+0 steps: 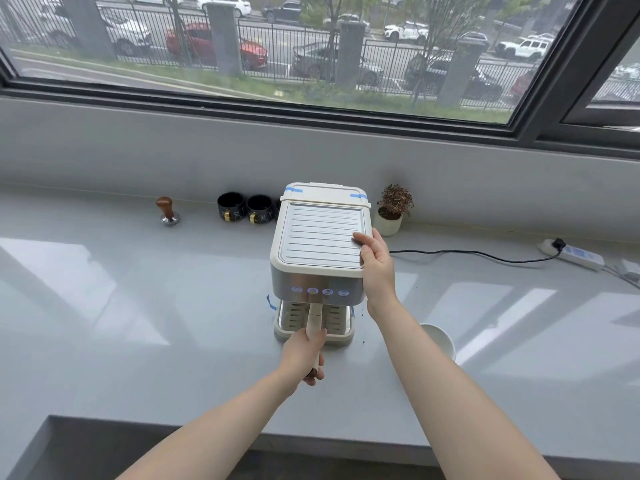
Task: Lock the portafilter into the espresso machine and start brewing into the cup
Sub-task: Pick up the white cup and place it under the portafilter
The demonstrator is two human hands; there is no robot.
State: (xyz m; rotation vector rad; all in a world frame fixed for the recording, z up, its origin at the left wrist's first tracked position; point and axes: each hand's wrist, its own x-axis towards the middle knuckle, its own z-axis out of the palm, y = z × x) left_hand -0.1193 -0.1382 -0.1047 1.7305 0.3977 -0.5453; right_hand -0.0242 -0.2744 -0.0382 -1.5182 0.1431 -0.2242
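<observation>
- Both bare forearms come in from the near edge of the tabletop (104, 341), so that's what's closest to the lens.
- Way over by the far edge on the left sits a tamper (168, 211) with a wooden knob, then two black cups (245, 207) side by side, just beside the machine.
- left hand (304, 356) is curled tight around the portafilter (314, 332) handle, which pokes straight out toward the near edge from under the front of the espresso machine (320, 244). Can't see the basket end, it's hidden under the body.
- Four little buttons (320, 291) glow blue on the front panel.
- right hand (375, 265) is clamped on the machine's top right corner, thumb on the ribbed top, fingers down the side.
- White cup (440, 339) sits on the tabletop right of the machine, partly behind the right forearm.
- Small potted plant (393, 211) and a power strip (571, 254) toward the far right.
</observation>
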